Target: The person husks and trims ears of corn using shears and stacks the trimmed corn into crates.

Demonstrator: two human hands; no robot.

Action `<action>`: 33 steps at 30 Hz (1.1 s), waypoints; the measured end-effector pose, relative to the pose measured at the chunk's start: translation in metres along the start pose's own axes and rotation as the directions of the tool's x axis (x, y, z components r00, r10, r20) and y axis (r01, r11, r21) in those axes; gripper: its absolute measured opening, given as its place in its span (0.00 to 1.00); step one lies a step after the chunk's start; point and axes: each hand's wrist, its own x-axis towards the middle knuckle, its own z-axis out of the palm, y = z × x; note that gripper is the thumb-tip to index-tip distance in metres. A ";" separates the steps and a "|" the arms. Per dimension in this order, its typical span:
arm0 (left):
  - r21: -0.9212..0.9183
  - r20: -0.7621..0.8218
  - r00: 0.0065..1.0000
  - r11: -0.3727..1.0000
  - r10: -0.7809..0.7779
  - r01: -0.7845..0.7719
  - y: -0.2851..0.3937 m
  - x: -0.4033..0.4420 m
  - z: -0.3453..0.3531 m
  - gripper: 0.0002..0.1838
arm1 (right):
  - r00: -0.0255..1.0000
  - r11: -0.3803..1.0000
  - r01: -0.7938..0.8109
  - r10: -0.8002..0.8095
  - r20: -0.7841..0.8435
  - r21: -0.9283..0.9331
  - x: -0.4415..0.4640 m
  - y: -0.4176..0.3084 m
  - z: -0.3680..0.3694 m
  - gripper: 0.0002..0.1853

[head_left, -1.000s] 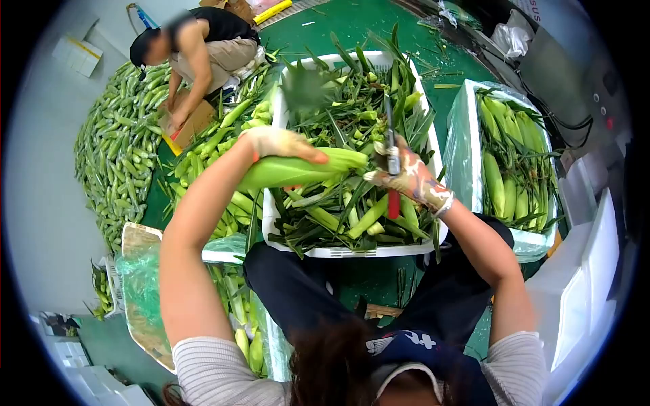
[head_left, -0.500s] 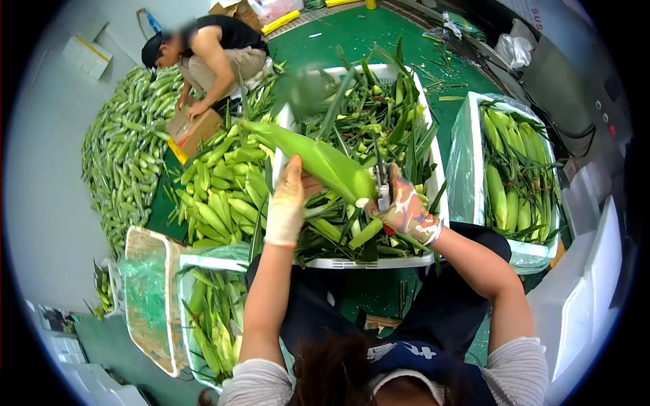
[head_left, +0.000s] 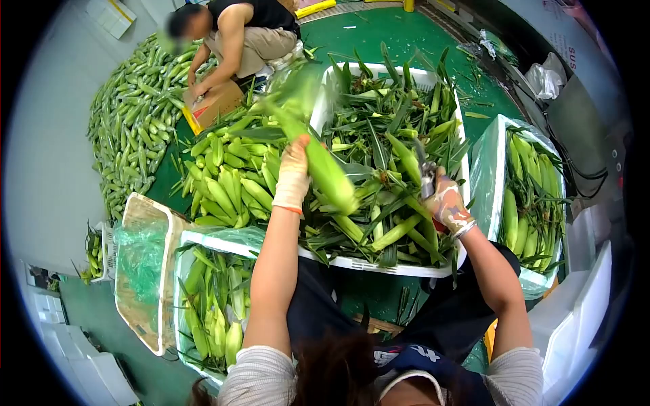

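Gloved in white, my left hand [head_left: 294,174] is closed round a green corn ear [head_left: 317,162] over the left side of a white crate [head_left: 379,266]. The ear is tilted and its upper end is blurred. My right hand [head_left: 447,201], in a patterned glove, grips hand shears [head_left: 427,178] at the crate's right side. Cut leaves and husk pieces [head_left: 379,142] fill the crate. To its left lies a pile of corn ears [head_left: 223,193].
A person [head_left: 237,40] crouches at the back left over a cardboard box [head_left: 215,103], beside a heap of wrapped ears [head_left: 132,122]. Foam boxes of corn stand at the right [head_left: 477,176] and lower left [head_left: 177,298].
The shears in my right hand have come away from the ear's end and moved right. My left hand keeps the ear, now more steeply tilted. The view has shifted left.
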 end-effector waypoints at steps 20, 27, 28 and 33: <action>0.779 0.521 0.845 0.470 -0.118 -0.415 -0.048 -0.024 0.004 0.29 | 0.839 0.497 -0.365 -0.191 0.510 0.787 -0.009 -0.004 -0.010 0.09; 0.332 0.725 0.581 0.927 -0.370 0.177 -0.007 -0.053 0.024 0.30 | 0.639 0.629 -0.275 -0.445 0.627 0.727 -0.023 -0.015 -0.025 0.22; 0.279 0.763 0.516 0.918 -0.390 0.281 -0.011 -0.055 0.024 0.30 | 0.589 0.555 -0.325 -0.514 0.623 0.766 -0.022 -0.013 -0.020 0.22; 0.199 0.761 0.470 0.850 -0.448 0.489 -0.021 -0.060 0.024 0.29 | 0.604 0.596 -0.330 -0.462 0.649 0.732 -0.024 -0.039 -0.029 0.15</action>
